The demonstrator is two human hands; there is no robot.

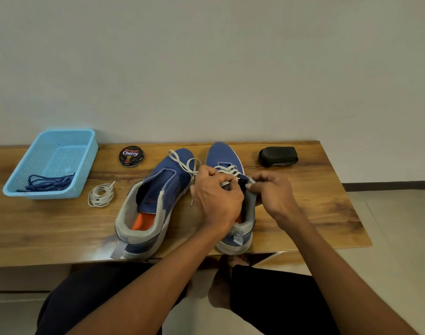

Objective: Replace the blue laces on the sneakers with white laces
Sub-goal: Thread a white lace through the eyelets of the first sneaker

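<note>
Soft, even indoor light is filling the view; no harsh highlights showing. A pale sheen is lying on the bench [61, 228] along its near edge, left of centre. Faint shadows are sitting close under the basket [49, 163] and the tin [131, 155]. Wide-angle distortion is bowing the bench's far edge and stretching the forearms toward the lower corners. Focus is holding mid-frame; the dark space under the bench is losing detail.

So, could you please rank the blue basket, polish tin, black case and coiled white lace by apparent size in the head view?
1. blue basket
2. black case
3 and 4. polish tin and coiled white lace look alike; the lace lies nearer.
</note>
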